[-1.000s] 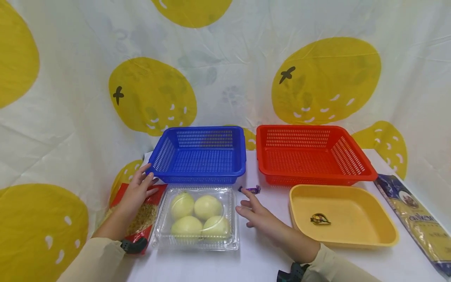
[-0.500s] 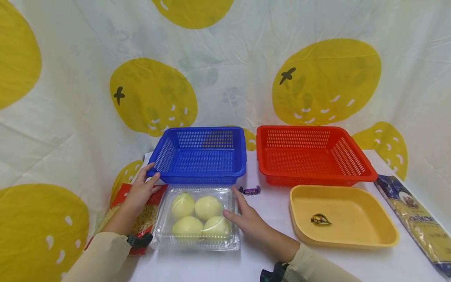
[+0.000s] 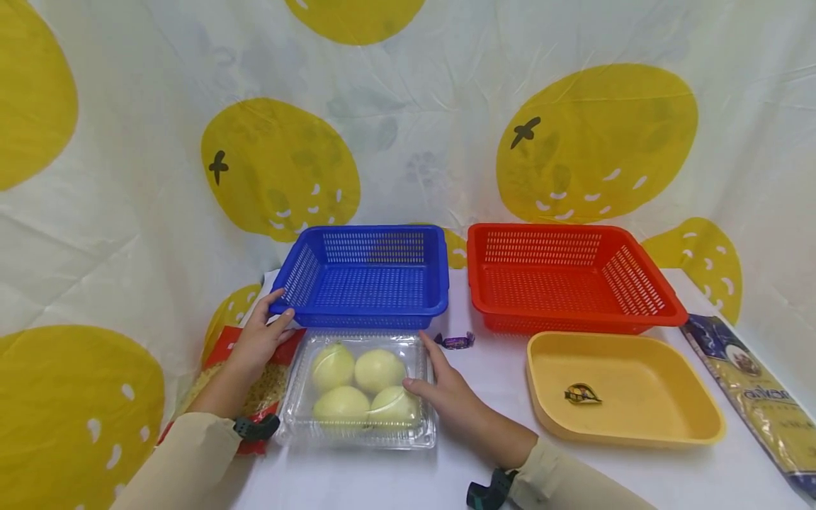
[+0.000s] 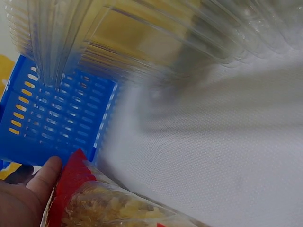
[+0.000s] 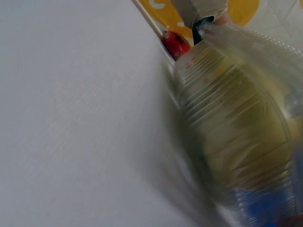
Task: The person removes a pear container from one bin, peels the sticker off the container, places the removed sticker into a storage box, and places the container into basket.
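Note:
My right hand (image 3: 454, 393) holds the right side of a lidded clear plastic box (image 3: 357, 437), its thumb over the lid and its index finger stretched along the edge. Several round pale-yellow fruits (image 3: 341, 407) sit inside. At the front left corner of the blue basket (image 3: 372, 319), my left hand (image 3: 256, 341) reaches over a red pasta bag (image 3: 270, 386); thumb and index finger touch the rim. The left wrist view shows the thumb (image 4: 46, 176) against the basket wall (image 4: 59, 113). Motion blurs the plastic box (image 5: 232, 123) in the right wrist view, where most of the right hand is hidden.
A red basket (image 3: 542, 319) stands beside the blue one. In front of it is a yellow tray (image 3: 663, 411) with a small patterned packet (image 3: 581, 394) inside. A purple-wrapped candy (image 3: 455, 342) lies between. A long gold-and-blue packet (image 3: 752, 404) lies at far right.
My right hand has moved left from beside the box onto its right edge, thumb onto the lid. My left hand has come slightly forward to the blue basket's corner. The box has not moved.

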`<state>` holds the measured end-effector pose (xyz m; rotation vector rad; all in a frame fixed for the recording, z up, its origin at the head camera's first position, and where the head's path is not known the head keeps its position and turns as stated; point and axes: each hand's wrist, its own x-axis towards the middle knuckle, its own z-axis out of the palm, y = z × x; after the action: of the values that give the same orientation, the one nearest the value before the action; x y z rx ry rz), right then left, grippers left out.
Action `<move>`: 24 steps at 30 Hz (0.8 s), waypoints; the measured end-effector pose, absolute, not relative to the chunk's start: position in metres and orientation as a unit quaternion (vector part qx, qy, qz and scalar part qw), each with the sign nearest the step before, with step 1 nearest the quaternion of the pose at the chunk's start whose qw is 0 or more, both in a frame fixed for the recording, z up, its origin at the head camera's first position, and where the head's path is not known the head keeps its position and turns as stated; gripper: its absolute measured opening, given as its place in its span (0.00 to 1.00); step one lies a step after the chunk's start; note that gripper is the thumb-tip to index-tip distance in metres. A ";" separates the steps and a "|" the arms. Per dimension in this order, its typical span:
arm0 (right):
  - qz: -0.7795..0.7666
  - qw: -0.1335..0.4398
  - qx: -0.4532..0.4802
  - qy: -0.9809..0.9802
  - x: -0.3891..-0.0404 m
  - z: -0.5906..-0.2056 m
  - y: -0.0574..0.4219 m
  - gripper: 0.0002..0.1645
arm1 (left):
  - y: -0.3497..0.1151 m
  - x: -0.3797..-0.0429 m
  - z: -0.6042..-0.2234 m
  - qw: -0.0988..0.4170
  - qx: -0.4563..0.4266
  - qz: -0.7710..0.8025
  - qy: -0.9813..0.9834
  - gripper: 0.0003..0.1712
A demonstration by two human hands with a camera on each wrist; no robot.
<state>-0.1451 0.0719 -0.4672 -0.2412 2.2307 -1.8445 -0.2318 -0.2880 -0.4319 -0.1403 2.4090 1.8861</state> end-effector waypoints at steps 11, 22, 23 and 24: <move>-0.682 0.195 -0.053 0.703 -0.141 -0.435 0.071 0.62 | -0.289 -0.231 -0.431 0.040 -0.053 0.615 0.786 0.42; -0.711 0.238 -0.002 0.662 -0.143 -0.423 0.072 0.59 | -0.288 -0.230 -0.428 0.040 -0.051 0.610 0.790 0.42; -0.713 0.235 0.002 0.661 -0.143 -0.425 0.072 0.58 | -0.288 -0.230 -0.428 0.039 -0.050 0.612 0.788 0.42; -0.714 0.232 0.006 0.660 -0.143 -0.425 0.073 0.58 | -0.288 -0.230 -0.428 0.037 -0.050 0.614 0.787 0.41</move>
<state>-0.1430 0.0726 -0.4254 0.0152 1.8141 -1.9634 -0.2298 -0.2879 -0.4283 -0.1541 2.4145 1.8842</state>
